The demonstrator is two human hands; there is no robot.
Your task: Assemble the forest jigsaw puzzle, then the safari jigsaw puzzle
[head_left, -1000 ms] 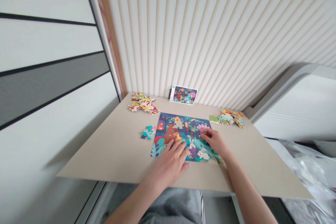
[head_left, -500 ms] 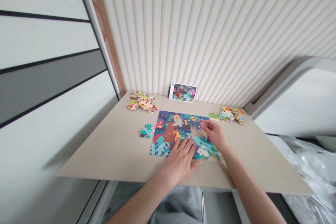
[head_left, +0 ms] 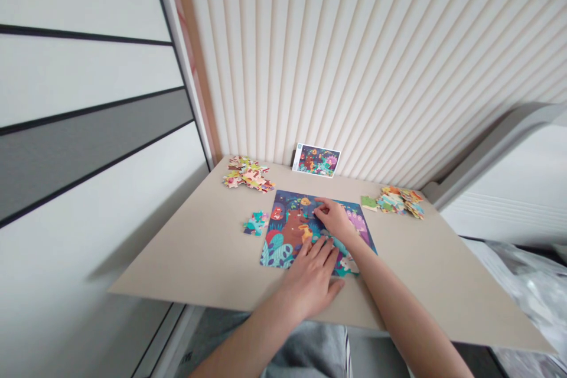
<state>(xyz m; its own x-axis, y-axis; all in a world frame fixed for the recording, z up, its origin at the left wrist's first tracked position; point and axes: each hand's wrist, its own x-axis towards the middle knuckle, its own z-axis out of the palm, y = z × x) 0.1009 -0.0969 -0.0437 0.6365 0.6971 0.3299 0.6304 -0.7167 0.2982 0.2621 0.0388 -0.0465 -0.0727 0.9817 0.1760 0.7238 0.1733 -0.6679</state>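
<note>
A colourful jigsaw puzzle (head_left: 277, 239) with a bear and other animals lies on the table in front of me, largely assembled. My left hand (head_left: 312, 274) rests flat on its lower middle, fingers spread and thumb out on the tabletop. Above and to the right, my right hand (head_left: 333, 218) reaches over the upper middle, thumb and index pinched together on a small puzzle piece (head_left: 314, 212), mostly covered by the fingertips. My right hand and forearm hide part of the puzzle's centre and right.
Several joined pieces (head_left: 256, 223) lie left of the puzzle. Loose pieces form a heap (head_left: 248, 174) at the back left and another heap (head_left: 398, 201) at the back right. A picture card (head_left: 316, 160) leans against the pleated curtain (head_left: 283, 59) behind the beige table (head_left: 199, 248).
My right hand has moved left from the puzzle's upper right to its upper middle, uncovering the pink-purple area at the right. My left hand stays on the puzzle. The view has shifted slightly.
</note>
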